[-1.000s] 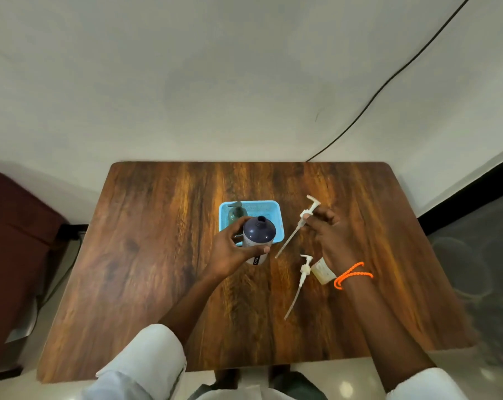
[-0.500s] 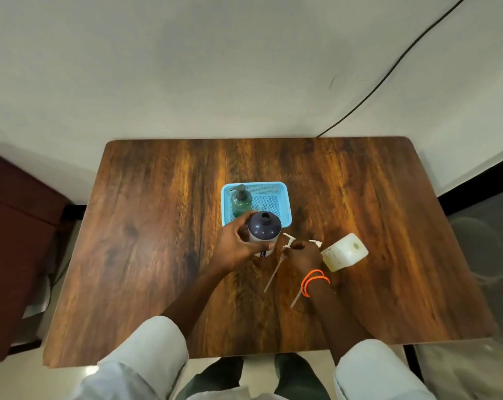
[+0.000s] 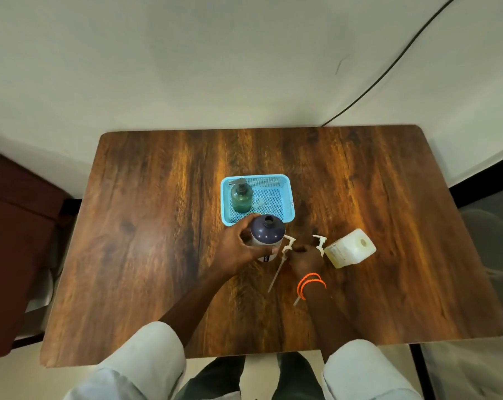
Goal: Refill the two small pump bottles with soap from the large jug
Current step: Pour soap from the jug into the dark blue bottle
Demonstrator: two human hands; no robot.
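Wooden table (image 3: 158,255): left hand (image 3: 238,246) gripping dark bottle (image 3: 266,235), right hand (image 3: 305,259) closed around two pumps (image 3: 287,245), basket (image 3: 285,180) behind

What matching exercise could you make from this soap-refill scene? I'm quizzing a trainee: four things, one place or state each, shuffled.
Things:
1. green pump bottle
2. dark-topped bottle
3. large jug
4. two white pumps

Places or states:
A. lying on the table, right hand over them
B. standing in the blue basket, pump on
C. on the table, right of the pumps
D. open-necked, gripped by the left hand

Pairs: 1-B, 2-D, 3-C, 4-A
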